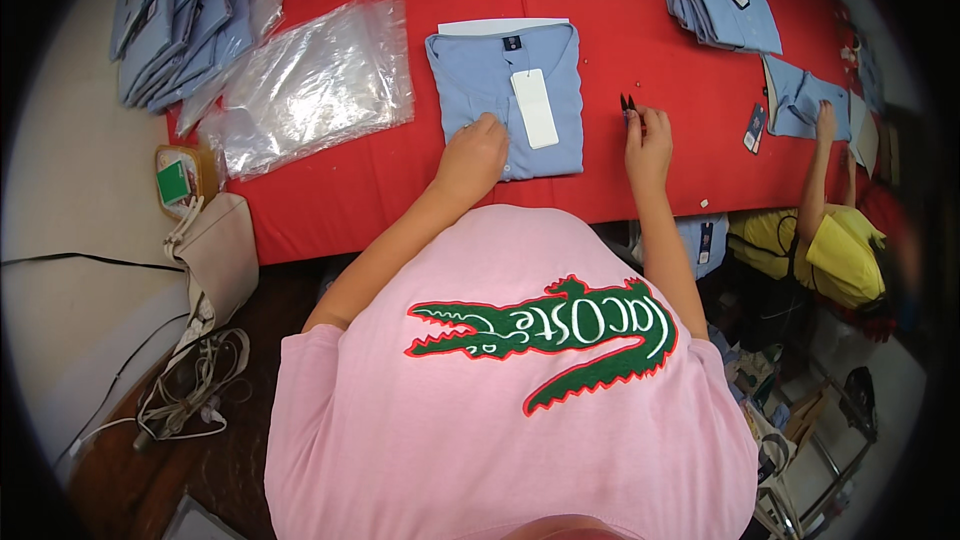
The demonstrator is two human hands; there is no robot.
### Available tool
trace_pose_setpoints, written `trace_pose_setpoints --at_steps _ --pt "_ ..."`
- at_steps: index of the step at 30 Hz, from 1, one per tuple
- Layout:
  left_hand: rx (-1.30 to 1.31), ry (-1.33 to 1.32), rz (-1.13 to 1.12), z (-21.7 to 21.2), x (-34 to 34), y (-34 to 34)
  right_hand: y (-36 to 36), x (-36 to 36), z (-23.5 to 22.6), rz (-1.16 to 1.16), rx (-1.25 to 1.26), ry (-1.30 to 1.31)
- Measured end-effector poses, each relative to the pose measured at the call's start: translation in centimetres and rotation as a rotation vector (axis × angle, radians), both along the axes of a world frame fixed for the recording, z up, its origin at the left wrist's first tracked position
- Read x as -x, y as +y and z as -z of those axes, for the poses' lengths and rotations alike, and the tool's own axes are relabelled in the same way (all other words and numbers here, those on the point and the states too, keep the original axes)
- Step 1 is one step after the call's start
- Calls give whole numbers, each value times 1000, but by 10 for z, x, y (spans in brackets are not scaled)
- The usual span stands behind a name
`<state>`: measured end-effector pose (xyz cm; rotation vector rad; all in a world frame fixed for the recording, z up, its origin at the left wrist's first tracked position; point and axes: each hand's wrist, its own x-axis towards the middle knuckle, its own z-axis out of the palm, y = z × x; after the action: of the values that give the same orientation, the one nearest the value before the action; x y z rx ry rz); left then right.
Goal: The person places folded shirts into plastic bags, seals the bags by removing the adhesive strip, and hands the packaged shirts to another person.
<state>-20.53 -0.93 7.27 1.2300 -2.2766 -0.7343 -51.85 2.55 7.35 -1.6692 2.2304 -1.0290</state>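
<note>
With the folded blue shirt (478, 80) flat on the red table (600, 0), my left hand (480, 150) curls on its front, pinch unclear, my right hand's (650, 145) fingers close round black snips (627, 105), apparently for trimming, next wanting steadied cloth

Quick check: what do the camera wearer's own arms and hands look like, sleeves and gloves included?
Short, plain pale-pink fabric sleeves leave both forearms bare. The left hand and right hand wear no gloves, and no watch or bracelet shows at either wrist.
</note>
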Motion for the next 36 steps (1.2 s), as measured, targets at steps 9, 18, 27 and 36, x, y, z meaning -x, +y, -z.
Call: trace_pose_setpoints --at_steps 9,18,27,36 --pt "-289 176 -111 1 -14 5 11 -110 -57 -499 -591 -379" --pt "-178 174 -81 -9 -7 10 -3 -127 -35 -546 -556 -171" --pt "-596 178 115 -33 -53 2 -11 -79 -30 -321 -430 -334" --pt "-681 215 -398 -24 -130 -18 -39 32 -13 -79 -151 315"
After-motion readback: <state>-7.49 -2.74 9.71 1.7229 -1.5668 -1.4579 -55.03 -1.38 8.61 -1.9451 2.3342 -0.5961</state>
